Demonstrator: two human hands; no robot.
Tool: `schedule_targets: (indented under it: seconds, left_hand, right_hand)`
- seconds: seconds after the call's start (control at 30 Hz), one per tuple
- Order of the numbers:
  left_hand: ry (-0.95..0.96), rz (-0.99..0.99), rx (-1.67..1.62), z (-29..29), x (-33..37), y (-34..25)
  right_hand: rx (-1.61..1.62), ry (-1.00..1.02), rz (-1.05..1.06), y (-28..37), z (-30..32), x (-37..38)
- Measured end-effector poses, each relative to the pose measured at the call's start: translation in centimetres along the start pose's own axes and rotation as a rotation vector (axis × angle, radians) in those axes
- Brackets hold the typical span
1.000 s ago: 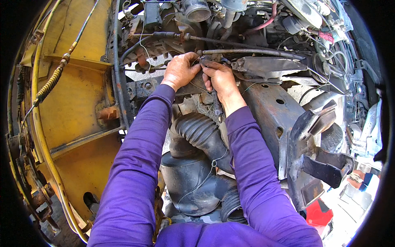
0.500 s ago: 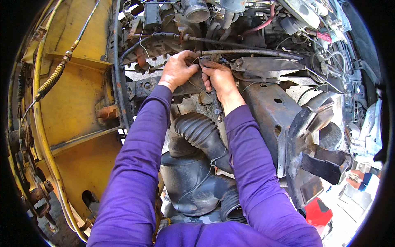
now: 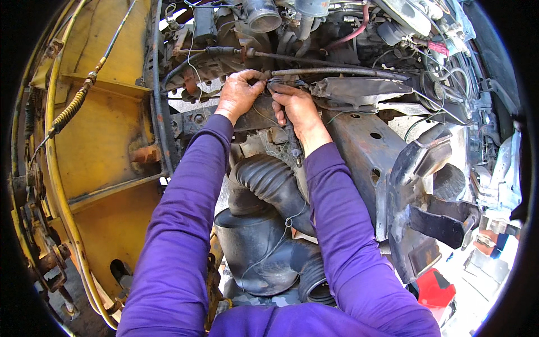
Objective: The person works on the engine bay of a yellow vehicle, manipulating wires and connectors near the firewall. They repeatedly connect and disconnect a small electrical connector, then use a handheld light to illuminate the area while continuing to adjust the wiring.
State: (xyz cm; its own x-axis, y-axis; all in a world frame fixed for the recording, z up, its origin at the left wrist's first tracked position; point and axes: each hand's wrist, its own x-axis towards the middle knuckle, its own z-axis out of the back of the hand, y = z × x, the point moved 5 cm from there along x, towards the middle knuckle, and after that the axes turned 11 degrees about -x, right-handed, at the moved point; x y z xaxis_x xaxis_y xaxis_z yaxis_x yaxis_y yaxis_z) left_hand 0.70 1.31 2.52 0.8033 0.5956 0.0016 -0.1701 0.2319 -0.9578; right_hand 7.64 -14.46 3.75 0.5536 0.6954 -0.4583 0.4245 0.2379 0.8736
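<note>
Yellow metal panels (image 3: pixel 109 123) fill the left side, and greasy engine parts crowd the upper part of the view. Near the centre, both hands work close together, just below the near end of a long dark hose (image 3: pixel 337 71). The right hand (image 3: pixel 299 111) has its fingers curled closed on a dark cable bundle (image 3: pixel 295 149), whose lower end hangs beneath that hand, above a ribbed black duct (image 3: pixel 264 175). The left hand (image 3: pixel 238 96) is bent, thumb and forefinger near the bundle's upper end; whether they pinch anything cannot be told. Below the duct sits a rounded black canister (image 3: pixel 252 247), between the purple sleeves (image 3: pixel 179 219); a perforated steel beam (image 3: pixel 356 149) runs at right.
</note>
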Motion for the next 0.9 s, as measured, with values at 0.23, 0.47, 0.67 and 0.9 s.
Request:
schedule_targets:
  seconds: [0.23,0.47,0.67,0.9]
  left_hand:
    - [0.01,-0.106,0.127,0.0,0.2,-1.1]
    - [0.036,-0.11,0.136,0.3,-0.5,-2.1]
    - [0.04,-0.041,-0.066,-0.3,0.3,0.2]
    - [0.047,-0.062,-0.124,0.1,0.2,1.3]
  right_hand:
    - [0.029,-0.014,-0.019,-0.2,0.3,0.2]
    - [0.079,0.025,-0.063,-1.2,-0.4,0.8]
    - [0.101,0.021,-0.028,-1.4,0.1,0.9]
    - [0.094,0.025,-0.031,-1.2,-0.2,0.7]
